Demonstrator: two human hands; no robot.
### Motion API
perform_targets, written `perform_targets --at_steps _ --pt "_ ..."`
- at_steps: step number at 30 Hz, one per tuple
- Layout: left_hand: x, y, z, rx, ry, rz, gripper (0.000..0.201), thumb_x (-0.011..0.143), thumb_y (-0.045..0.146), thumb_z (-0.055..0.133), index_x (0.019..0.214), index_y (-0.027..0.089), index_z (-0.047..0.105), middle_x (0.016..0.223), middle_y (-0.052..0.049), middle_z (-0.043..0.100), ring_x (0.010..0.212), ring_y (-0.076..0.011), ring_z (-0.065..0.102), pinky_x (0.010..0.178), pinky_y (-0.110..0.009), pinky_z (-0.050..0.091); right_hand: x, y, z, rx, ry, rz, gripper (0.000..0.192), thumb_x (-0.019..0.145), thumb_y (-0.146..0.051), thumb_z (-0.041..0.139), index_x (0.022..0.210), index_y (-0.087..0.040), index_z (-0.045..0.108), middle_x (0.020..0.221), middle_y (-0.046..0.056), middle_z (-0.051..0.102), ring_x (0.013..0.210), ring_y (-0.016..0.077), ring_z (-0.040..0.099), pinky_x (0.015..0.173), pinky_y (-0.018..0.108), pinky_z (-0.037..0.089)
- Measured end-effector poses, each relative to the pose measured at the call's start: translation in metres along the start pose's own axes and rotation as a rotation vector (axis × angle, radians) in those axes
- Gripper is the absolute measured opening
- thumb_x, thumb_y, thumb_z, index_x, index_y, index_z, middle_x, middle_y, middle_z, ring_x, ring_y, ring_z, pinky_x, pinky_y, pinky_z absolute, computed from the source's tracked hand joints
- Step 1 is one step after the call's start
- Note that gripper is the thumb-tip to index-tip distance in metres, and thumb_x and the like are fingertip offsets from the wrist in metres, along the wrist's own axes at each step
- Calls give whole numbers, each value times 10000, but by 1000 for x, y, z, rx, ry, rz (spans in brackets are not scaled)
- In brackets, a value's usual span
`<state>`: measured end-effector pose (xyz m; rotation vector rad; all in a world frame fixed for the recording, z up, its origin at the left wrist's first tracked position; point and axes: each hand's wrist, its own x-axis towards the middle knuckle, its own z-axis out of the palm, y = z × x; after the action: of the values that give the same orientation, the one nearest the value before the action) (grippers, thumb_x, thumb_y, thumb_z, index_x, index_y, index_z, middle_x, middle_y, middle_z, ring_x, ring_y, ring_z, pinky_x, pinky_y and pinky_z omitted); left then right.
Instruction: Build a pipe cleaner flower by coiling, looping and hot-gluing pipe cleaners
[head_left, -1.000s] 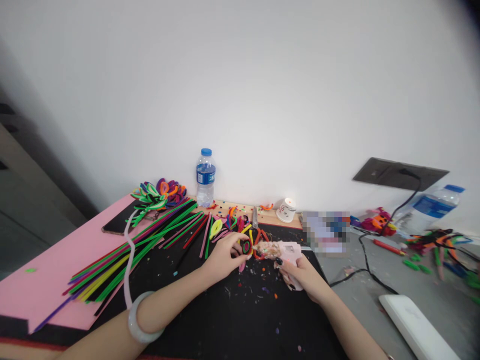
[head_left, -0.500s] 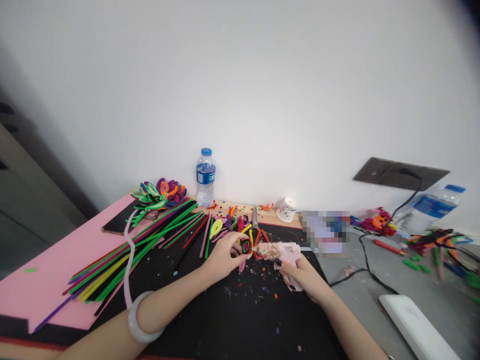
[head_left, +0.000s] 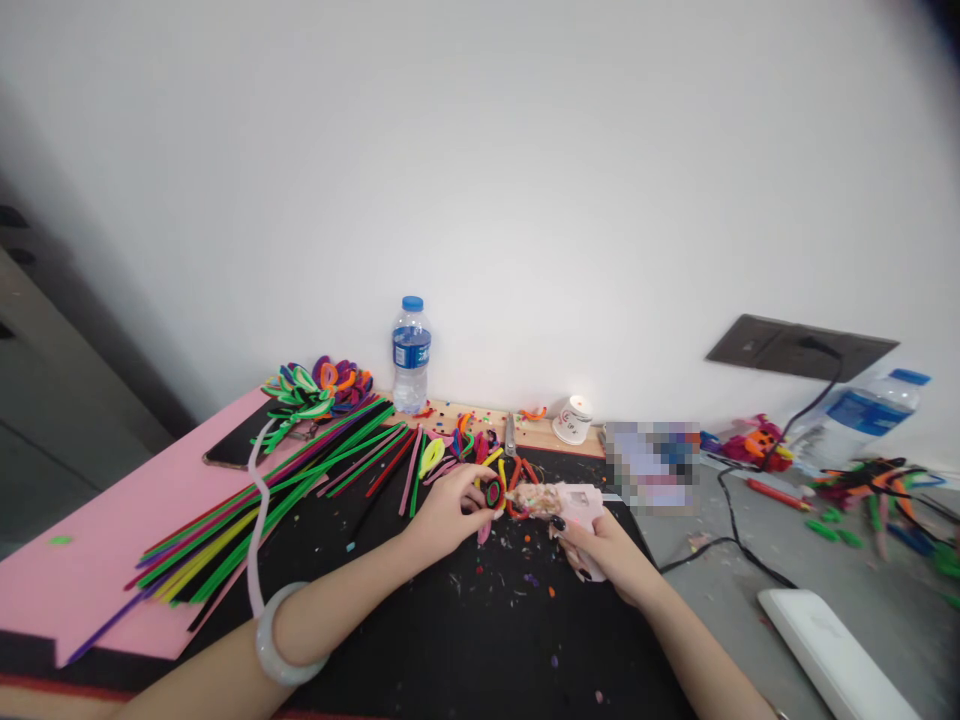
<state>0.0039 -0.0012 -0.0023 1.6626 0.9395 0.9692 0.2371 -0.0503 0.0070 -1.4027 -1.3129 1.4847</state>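
Observation:
My left hand (head_left: 450,510) pinches a small coil of pipe cleaner (head_left: 493,492), dark with green and red rings, between thumb and fingers. A pale pink hot glue gun (head_left: 574,502) is gripped in my right hand (head_left: 589,545), its nozzle end crusted with glue and pointing left at the coil. Only a small gap, if any, shows between nozzle and coil; I cannot tell if they touch. Beyond my hands lie orange pipe cleaner pieces (head_left: 527,468), a yellow loop (head_left: 432,457) and small scissors (head_left: 510,436).
Long pipe cleaners (head_left: 247,520) lie across the black mat (head_left: 465,640) and pink sheet (head_left: 82,560). A phone (head_left: 240,440), water bottle (head_left: 412,360) and paper cup (head_left: 573,420) stand behind. A black cable (head_left: 731,510) and white power bank (head_left: 832,640) are at right.
Almost nothing differs. The glue gun and my right hand have shifted very slightly; my left hand keeps its hold on the coil.

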Motion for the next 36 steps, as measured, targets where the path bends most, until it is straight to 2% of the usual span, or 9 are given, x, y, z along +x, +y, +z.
perform_targets --at_steps 12,23,36 --pt "-1 2 0 24 19 -9 339 678 185 653 993 159 533 761 -4 570 664 -148 619 623 -277 537 -4 -9 4 14 -4 33 341 673 -445 643 743 -186 431 459 -88 407 375 53 336 359 178 317" --pt "-2 5 0 24 19 -20 328 678 173 640 987 160 532 727 7 573 664 -149 618 636 -284 539 -3 -8 5 27 -12 33 369 664 -471 648 796 -182 459 480 -91 395 372 47 312 364 183 311" --pt "-2 4 0 26 3 -16 339 692 220 656 1001 154 536 733 0 575 665 -152 621 630 -282 537 -4 -6 2 -7 19 -2 364 697 -490 621 691 -178 432 454 -77 409 375 48 323 365 175 274"
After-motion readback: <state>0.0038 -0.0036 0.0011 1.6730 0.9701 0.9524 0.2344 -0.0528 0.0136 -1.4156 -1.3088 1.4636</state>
